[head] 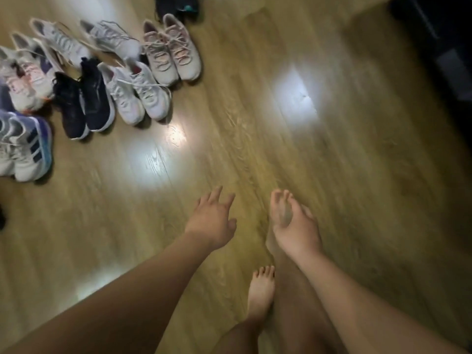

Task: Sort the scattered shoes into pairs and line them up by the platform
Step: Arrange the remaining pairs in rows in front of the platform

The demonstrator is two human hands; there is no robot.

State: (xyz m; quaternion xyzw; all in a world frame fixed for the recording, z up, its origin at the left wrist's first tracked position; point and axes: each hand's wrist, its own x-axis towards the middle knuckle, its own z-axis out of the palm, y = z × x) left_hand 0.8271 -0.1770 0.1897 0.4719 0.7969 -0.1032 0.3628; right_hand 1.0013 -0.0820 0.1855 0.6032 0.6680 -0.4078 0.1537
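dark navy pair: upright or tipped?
Upright. Both dark navy shoes rest soles down side by side on the wood floor, collars up.

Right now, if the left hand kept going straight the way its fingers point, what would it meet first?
Only bare wooden floor lies ahead of the left hand, whose open fingers point up and slightly right. The pink-laced pair sits left of that line. Motion blur and unclear depth make this tentative.

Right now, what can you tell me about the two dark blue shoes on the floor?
The dark blue shoes are a matched pair of sneakers, navy almost black, with what looks like a knit fabric upper and thin white soles. They stand upright side by side on the wooden floor, toes pointing toward the person. A white pair sits close on one side and a pink-and-white shoe on the other. No hand touches them. The picture is blurry, so laces and logos are unclear.
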